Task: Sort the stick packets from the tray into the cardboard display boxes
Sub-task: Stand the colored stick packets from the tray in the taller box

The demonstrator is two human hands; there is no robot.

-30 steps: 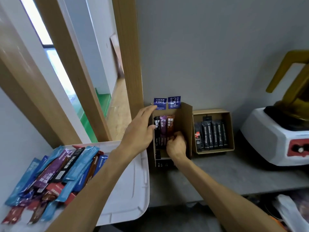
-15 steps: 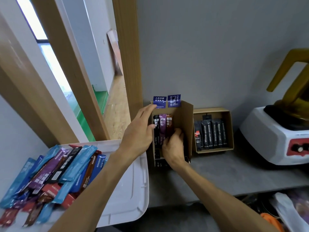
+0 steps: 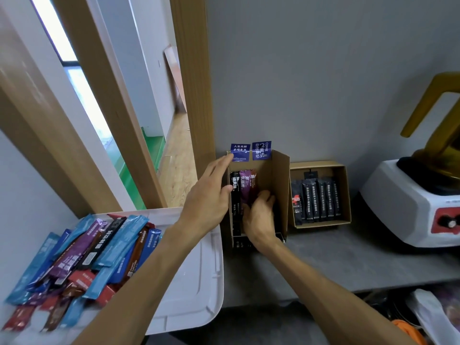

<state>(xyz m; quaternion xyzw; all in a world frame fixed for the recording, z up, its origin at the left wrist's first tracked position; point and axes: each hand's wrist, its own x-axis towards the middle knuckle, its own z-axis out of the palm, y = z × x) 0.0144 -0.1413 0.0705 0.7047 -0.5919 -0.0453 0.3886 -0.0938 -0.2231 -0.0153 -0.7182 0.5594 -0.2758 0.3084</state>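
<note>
A tall cardboard display box with blue labels stands against the wall. Black, purple and brown stick packets stand upright inside it. My left hand clasps the box's left wall, thumb inside and fingers along the outside. My right hand is inside the box, fingers curled on the lower part of the brown packet. A white tray at the lower left holds a pile of several blue, purple, black, brown and red stick packets. A lower cardboard box to the right holds several black packets.
A white machine with a red knob panel and a yellow frame stands at the far right of the grey shelf. A wooden door post rises just left of the tall box. Bags and an orange item lie below the shelf's front edge.
My right hand has shifted a little left and up inside the tall box, onto the standing packets. My left hand has stayed on the box's left wall.
</note>
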